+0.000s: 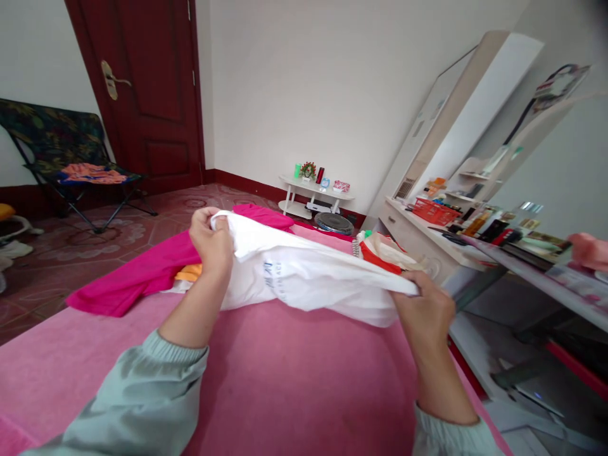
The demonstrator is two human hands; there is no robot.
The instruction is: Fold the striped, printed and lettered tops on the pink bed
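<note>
A white garment with dark printed letters is stretched between my two hands above a pink bed cover. My left hand is closed on one end of its upper edge, and my right hand grips the other end. The cloth sags a little between them, with the print partly folded. Behind it lies a magenta garment, one sleeve reaching out to the left. A bit of orange cloth shows beside my left wrist. What lies directly behind the white cloth is hidden.
To the right stands a dressing table with a red basket and several bottles. Red and cream cloth lies at the bed's far right. A low white table stands by the wall, a folding chair at left.
</note>
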